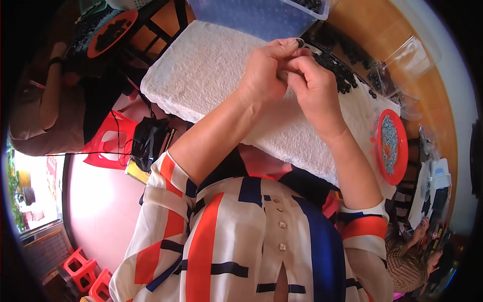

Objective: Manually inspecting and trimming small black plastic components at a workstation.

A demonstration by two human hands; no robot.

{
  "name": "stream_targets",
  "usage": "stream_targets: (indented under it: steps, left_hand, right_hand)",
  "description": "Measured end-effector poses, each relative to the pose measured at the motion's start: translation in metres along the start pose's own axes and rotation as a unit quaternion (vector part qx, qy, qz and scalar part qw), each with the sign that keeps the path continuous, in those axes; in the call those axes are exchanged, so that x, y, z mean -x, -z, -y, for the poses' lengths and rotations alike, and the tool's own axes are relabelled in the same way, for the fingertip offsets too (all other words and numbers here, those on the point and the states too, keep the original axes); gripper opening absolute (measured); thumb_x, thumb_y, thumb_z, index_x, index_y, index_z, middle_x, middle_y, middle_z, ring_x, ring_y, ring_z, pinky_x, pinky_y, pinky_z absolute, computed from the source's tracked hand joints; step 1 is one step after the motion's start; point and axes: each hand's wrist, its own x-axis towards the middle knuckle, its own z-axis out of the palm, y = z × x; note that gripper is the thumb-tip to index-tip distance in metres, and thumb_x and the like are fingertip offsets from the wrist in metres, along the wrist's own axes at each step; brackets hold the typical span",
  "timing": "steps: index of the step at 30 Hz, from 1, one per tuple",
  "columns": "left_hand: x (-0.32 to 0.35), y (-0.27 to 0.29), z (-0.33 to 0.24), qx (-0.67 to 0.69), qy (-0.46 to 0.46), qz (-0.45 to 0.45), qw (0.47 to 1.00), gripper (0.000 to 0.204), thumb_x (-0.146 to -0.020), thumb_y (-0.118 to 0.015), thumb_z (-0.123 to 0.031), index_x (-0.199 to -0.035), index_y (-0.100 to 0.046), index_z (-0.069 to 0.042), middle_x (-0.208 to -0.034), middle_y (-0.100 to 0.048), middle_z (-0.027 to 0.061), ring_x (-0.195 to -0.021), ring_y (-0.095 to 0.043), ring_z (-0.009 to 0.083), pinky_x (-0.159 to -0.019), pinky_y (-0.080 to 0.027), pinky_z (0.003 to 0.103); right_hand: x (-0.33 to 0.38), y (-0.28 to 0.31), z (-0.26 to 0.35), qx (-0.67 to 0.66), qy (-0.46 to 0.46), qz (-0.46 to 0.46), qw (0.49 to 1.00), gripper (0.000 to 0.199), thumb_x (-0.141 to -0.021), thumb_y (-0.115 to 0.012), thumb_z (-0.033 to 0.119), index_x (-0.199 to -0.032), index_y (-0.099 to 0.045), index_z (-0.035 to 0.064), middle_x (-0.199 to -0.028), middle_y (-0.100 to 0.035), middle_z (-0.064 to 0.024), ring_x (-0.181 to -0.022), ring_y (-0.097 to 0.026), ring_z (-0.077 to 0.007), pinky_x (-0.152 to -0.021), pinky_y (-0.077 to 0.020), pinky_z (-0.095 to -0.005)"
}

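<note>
Over white towel point(211, 70), both hands' fingers point(292, 48) pinch, seemingly, one small dark bead point(300, 42).

White towel point(201, 75) lying open w/ free room on left, black parts pile point(337, 70) crowding far right, blue bin point(251, 17) blocking far edge, red dish point(392, 146) sitting at right.

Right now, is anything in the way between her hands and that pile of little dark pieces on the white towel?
Nothing visible. The left hand and right hand meet above the white towel, pinching a small dark piece. The pile of dark pieces lies just beyond them, with only bare towel between.
</note>
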Motion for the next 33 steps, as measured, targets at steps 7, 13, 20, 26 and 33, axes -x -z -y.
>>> stream_targets:
  steps: [7, 13, 20, 26, 33]
  left_hand:
    - [0.003, -0.004, 0.002, -0.027, 0.002, 0.007, 1.000, 0.013, -0.092, -0.056, -0.010, -0.100, -0.055, 0.001, -0.090, -0.064, 0.0125, -0.080, -0.063, 0.0201, -0.074, -0.052, 0.032]
    - [0.003, -0.003, 0.003, -0.059, 0.003, -0.010, 0.998, 0.018, -0.093, -0.056, -0.012, -0.103, -0.058, 0.004, -0.093, -0.065, 0.0132, -0.088, -0.063, 0.0221, -0.085, -0.050, 0.032]
    - [0.007, -0.008, 0.003, -0.161, -0.030, 0.007, 0.986, 0.020, -0.093, -0.057, -0.008, -0.107, -0.060, 0.007, -0.098, -0.065, 0.0122, -0.090, -0.063, 0.0216, -0.085, -0.050, 0.034]
    - [0.011, -0.012, 0.003, -0.183, -0.036, 0.007, 0.982, 0.016, -0.088, -0.064, -0.003, -0.100, -0.062, 0.008, -0.092, -0.066, 0.0129, -0.082, -0.065, 0.0216, -0.076, -0.053, 0.031]
    - [0.012, -0.012, 0.002, -0.191, -0.031, 0.016, 0.981, 0.017, -0.089, -0.063, -0.002, -0.103, -0.064, 0.008, -0.091, -0.067, 0.0129, -0.084, -0.066, 0.0213, -0.078, -0.053, 0.032]
  right_hand:
    - [0.008, 0.001, 0.005, 0.049, -0.008, 0.011, 0.999, 0.005, -0.083, -0.060, 0.002, -0.087, -0.059, 0.0022, -0.080, -0.065, -0.0116, -0.072, -0.063, -0.0256, -0.065, -0.0495, -0.0357]
    - [0.005, 0.010, 0.010, -0.029, -0.050, 0.034, 0.998, 0.008, -0.085, -0.060, 0.000, -0.093, -0.060, -0.0005, -0.079, -0.063, -0.0046, -0.072, -0.058, -0.0110, -0.068, -0.0471, -0.0251]
    - [-0.011, 0.048, -0.004, -0.083, -0.068, -0.011, 0.994, 0.010, -0.092, -0.058, 0.006, -0.100, -0.060, 0.0006, -0.088, -0.061, -0.0002, -0.077, -0.055, -0.0076, -0.069, -0.0454, -0.0220]
    - [-0.014, 0.051, -0.015, -0.071, -0.042, -0.020, 0.996, 0.011, -0.093, -0.058, 0.007, -0.102, -0.060, 0.0015, -0.090, -0.062, 0.0002, -0.076, -0.056, -0.0074, -0.069, -0.0464, -0.0217]
    - [-0.014, 0.049, -0.008, -0.067, -0.041, -0.037, 0.996, 0.011, -0.085, -0.058, -0.003, -0.096, -0.059, -0.0013, -0.079, -0.064, -0.0073, -0.071, -0.061, -0.0138, -0.066, -0.0495, -0.0274]
